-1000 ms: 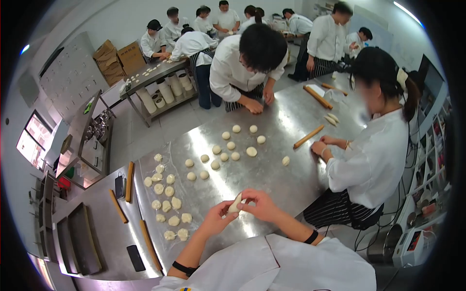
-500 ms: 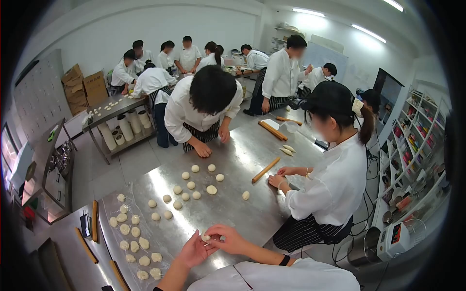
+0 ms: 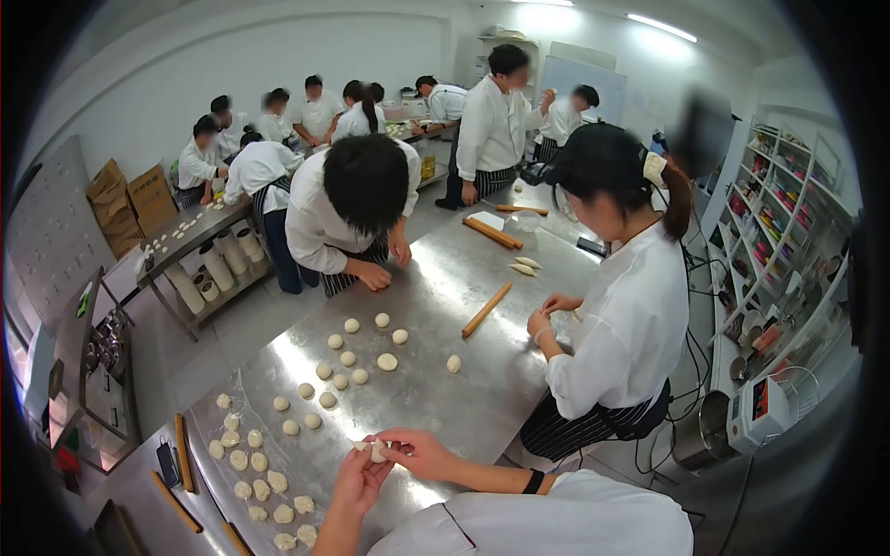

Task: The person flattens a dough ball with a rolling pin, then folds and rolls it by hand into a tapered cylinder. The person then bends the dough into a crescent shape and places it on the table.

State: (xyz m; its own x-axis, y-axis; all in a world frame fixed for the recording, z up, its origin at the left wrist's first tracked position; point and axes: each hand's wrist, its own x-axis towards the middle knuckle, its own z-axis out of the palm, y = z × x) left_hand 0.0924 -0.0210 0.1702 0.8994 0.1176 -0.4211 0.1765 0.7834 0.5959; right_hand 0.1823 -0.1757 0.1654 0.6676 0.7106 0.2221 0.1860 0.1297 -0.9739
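Above the steel table (image 3: 436, 394), my left hand (image 3: 358, 480) and my right hand (image 3: 422, 455) meet at their fingertips. A small piece of white dough (image 3: 377, 451) is pinched between them, partly covered by the fingers. To the left of my hands, several rough dough lumps (image 3: 238, 460) lie on a sheet of clear plastic film (image 3: 215, 425). Smooth dough balls (image 3: 348, 359) are scattered beyond my hands, and a larger, flatter dough round (image 3: 387, 362) lies among them. Farther right sits a single dough piece (image 3: 453, 364).
A co-worker (image 3: 612, 306) stands at the right table edge, and another person (image 3: 348, 208) leans over the far side. A rolling pin (image 3: 487, 309) lies between them. More rolling pins (image 3: 184, 452) rest at the lower left. A scale (image 3: 760, 412) stands at the right.
My view has swung right. My hands still hold the dough, and more of it shows between my fingers. The co-worker at the right has raised their hands from the tabletop.
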